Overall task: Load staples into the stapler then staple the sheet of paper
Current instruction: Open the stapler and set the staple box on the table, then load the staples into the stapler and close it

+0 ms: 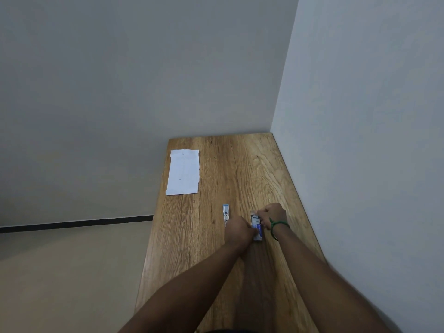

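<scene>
Bare table (240, 164) beyond paper (183, 173) (left)

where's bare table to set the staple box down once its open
Free: the wood between the paper and the right wall, and the near stretch of table left of the forearms. Crowded: around both hands, the staple box and the stapler.

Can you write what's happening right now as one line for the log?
step: opening staple box | left hand: on box | right hand: on box | stapler: on table, untouched | paper: far left, unstapled

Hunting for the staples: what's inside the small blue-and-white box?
Cannot tell. Both hands, left hand and right hand, grip the box on the wooden table, covering its opening.
</scene>
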